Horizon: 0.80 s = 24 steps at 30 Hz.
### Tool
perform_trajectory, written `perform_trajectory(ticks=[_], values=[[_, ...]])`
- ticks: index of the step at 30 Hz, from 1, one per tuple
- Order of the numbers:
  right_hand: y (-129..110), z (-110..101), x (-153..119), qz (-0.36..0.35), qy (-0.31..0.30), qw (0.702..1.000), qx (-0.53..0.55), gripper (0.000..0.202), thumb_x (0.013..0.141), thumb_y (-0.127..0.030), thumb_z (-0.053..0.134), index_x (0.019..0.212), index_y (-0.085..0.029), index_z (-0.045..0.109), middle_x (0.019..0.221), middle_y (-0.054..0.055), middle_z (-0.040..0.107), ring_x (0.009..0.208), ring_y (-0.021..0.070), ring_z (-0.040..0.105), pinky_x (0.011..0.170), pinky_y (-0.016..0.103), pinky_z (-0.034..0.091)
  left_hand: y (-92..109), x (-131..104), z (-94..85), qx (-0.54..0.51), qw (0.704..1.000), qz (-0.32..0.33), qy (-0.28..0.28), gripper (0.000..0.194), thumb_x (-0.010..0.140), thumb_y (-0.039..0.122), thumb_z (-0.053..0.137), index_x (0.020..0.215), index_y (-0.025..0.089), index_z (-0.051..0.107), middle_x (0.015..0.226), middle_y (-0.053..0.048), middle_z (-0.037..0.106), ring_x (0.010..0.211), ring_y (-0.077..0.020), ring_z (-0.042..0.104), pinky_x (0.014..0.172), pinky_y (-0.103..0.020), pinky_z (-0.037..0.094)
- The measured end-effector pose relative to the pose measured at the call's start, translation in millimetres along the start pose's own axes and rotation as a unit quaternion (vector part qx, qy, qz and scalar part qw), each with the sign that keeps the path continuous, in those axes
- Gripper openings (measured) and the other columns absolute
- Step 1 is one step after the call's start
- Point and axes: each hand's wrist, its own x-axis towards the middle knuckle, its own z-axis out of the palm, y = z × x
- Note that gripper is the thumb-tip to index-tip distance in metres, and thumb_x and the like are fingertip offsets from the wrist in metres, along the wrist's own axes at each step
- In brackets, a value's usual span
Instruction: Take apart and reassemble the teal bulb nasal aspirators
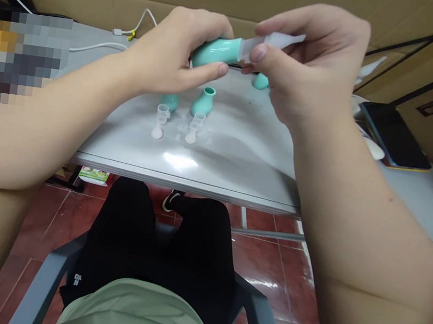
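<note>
A glossy teal bulb [218, 52] lies on its side in the air, held by my left hand [187, 46] with fingers and thumb around it. A translucent nozzle [282, 39] with a thin pointed tip meets the bulb's right-hand opening, pinched between thumb and fingers of my right hand [313, 58]. Below my hands, a teal bulb with an open mouth [202, 103] stands on the grey table [232, 164]. Another teal bulb [169, 102] is partly hidden by my left hand. Small clear plastic pieces [162, 114] and white cone-shaped pieces [157, 132] lie in front of them.
A dark phone [397, 135] rests at the right on the table. Another teal piece [261, 81] lies behind my right hand. White cables [98, 46] run at the back left, before a cardboard wall [113, 5]. The table's front edge [182, 180] is above my legs.
</note>
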Motion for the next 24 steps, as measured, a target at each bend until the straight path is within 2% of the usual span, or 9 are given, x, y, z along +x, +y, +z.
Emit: perform_trajectory(ticks=[4, 8, 12, 16, 21, 24], values=[[-6.6, -0.7, -2.9, -0.006, -0.039, 0.997, -0.061, 0.023, 0.088, -0.049, 0.085, 0.096, -0.029, 0.076, 0.1, 0.003, 0.078, 0.077, 0.023, 0.074, 0.074, 0.043, 0.067, -1.8, 1.0, -0.2, 0.035, 0.999, 0.02, 0.024, 0.023, 0.087, 0.048, 0.068, 0.104, 0.033, 0.07, 0.106, -0.01, 0.074, 0.107, -0.0363, 0.067, 0.104, -0.054, 0.054], [-9.2, -1.8, -5.3, 0.0, -0.08, 0.995, -0.052, 0.015, 0.092, -0.035, 0.082, 0.094, -0.026, 0.07, 0.099, 0.002, 0.077, 0.074, 0.0198, 0.073, 0.066, 0.037, 0.063, 1.7, 0.6, -1.9, 0.059, 0.998, 0.02, -0.001, 0.027, 0.091, 0.05, 0.066, 0.108, 0.03, 0.071, 0.11, -0.012, 0.075, 0.109, -0.0357, 0.067, 0.104, -0.052, 0.053], [-7.9, -3.0, -5.0, 0.028, -0.135, 0.99, -0.015, 0.025, 0.091, -0.035, 0.085, 0.094, -0.025, 0.063, 0.084, 0.0, 0.074, 0.066, 0.0183, 0.071, 0.059, 0.033, 0.054, 6.7, -1.8, -5.1, 0.059, 0.997, 0.029, -0.037, 0.035, 0.099, 0.053, 0.059, 0.113, 0.024, 0.072, 0.112, -0.013, 0.076, 0.108, -0.0328, 0.069, 0.101, -0.049, 0.051], [-2.2, -4.6, -2.6, 0.061, -0.158, 0.985, 0.021, 0.036, 0.083, -0.041, 0.092, 0.09, -0.025, 0.06, 0.078, -0.002, 0.073, 0.059, 0.0158, 0.064, 0.056, 0.032, 0.05, 2.7, -2.8, -4.7, 0.032, 0.996, 0.065, -0.047, 0.036, 0.099, 0.051, 0.057, 0.112, 0.021, 0.074, 0.108, -0.011, 0.076, 0.103, -0.0292, 0.069, 0.098, -0.047, 0.052], [1.8, -9.9, -0.2, 0.058, -0.182, 0.979, 0.074, 0.029, 0.081, -0.037, 0.093, 0.088, -0.024, 0.068, 0.074, 0.0, 0.072, 0.055, 0.0163, 0.06, 0.053, 0.033, 0.046, -0.1, -2.4, -4.2, 0.004, 0.994, 0.09, -0.064, 0.035, 0.098, 0.049, 0.058, 0.112, 0.023, 0.076, 0.106, -0.01, 0.075, 0.1, -0.028, 0.068, 0.092, -0.045, 0.05], [-0.4, -13.1, 0.5, 0.063, -0.193, 0.977, 0.073, 0.028, 0.078, -0.036, 0.094, 0.086, -0.024, 0.07, 0.072, 0.0, 0.071, 0.055, 0.016, 0.059, 0.052, 0.033, 0.045, 2.7, -2.4, -6.1, -0.012, 0.994, 0.078, -0.073, 0.031, 0.099, 0.044, 0.061, 0.112, 0.021, 0.077, 0.105, -0.01, 0.074, 0.098, -0.0263, 0.067, 0.091, -0.043, 0.049]])
